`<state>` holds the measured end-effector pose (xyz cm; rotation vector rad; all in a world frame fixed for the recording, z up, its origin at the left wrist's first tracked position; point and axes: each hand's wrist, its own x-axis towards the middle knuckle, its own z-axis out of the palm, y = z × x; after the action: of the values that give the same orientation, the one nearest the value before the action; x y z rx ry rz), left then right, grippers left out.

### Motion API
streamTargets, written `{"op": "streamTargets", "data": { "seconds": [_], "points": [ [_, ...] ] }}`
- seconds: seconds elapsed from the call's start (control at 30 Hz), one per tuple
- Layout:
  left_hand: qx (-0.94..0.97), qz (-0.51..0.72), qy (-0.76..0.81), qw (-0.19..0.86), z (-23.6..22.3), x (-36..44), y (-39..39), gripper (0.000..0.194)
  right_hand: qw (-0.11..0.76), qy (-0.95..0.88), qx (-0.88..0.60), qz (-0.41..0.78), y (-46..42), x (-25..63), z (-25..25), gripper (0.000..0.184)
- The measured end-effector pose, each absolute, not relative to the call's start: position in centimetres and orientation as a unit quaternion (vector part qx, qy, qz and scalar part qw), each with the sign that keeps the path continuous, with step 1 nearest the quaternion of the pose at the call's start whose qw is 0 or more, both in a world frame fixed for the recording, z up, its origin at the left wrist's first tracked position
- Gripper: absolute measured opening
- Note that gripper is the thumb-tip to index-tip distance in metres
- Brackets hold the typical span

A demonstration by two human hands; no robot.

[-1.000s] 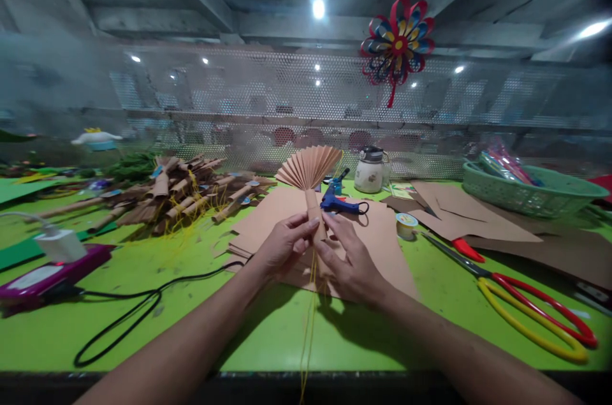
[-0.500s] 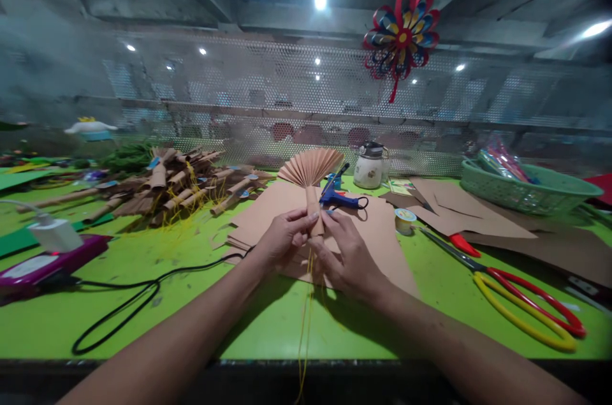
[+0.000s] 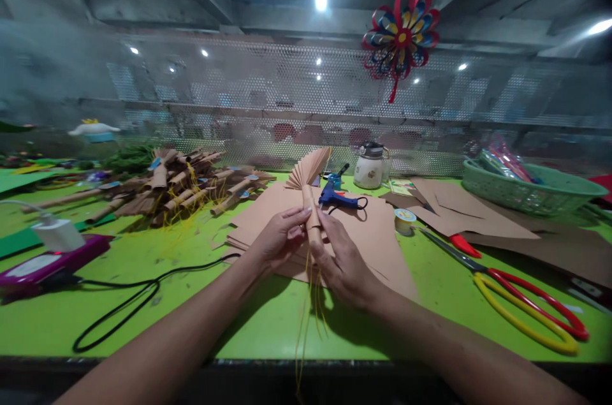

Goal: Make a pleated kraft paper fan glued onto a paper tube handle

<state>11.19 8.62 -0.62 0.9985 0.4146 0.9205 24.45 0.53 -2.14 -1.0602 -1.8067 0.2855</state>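
Between my two hands is a brown pleated paper fan (image 3: pixel 310 169) with a rolled paper handle, its pleats pointing away from me. My left hand (image 3: pixel 284 236) pinches the handle from the left. On the other side, the fingers of my right hand (image 3: pixel 347 258) close along the handle, thumb near its lower end. Thin yellow strings (image 3: pixel 302 335) hang from the bottom of the handle over the table edge. Beneath my hands lie flat brown paper sheets (image 3: pixel 382 233). A blue glue gun (image 3: pixel 342 199) rests on them just beyond my right fingers.
Large scissors (image 3: pixel 521 303) and a green basket (image 3: pixel 535 191) are at right. A tape roll (image 3: pixel 405 220) and a jug (image 3: pixel 369 166) stand behind. At left are a pile of rolled brown paper pieces (image 3: pixel 176 185), a purple power strip (image 3: pixel 57 265) and a black cord (image 3: pixel 153 284).
The fan has turned in my hands, so its pleats now appear narrower and lean more edge-on. My right hand has shifted slightly along the handle.
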Motion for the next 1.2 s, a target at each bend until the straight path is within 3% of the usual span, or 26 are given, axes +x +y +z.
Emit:
{"op": "streamTargets", "data": {
  "seconds": [0.33,0.57,0.9,1.07,1.2],
  "points": [
    [0.467,0.431,0.219,0.74,-0.8,11.6,8.4,0.019,0.434,-0.778,-0.448,0.069,0.4,24.6,-2.5,0.061],
    [0.465,0.417,0.183,0.759,-1.0,11.9,8.3,0.02,0.485,-0.715,-0.496,0.083,0.8,24.5,-2.6,0.063],
    [0.499,0.398,0.219,0.738,-1.9,12.0,8.3,0.03,0.477,-0.73,-0.467,0.143,1.4,24.7,-3.0,0.061],
    [0.511,0.426,0.191,0.722,-1.5,12.0,8.6,0.025,0.531,-0.674,-0.478,0.187,1.9,25.2,-2.7,0.044],
    [0.501,0.472,0.216,0.692,-1.3,11.4,9.3,0.023,0.532,-0.599,-0.476,0.362,2.2,25.0,-3.0,0.038]
  ]
}}
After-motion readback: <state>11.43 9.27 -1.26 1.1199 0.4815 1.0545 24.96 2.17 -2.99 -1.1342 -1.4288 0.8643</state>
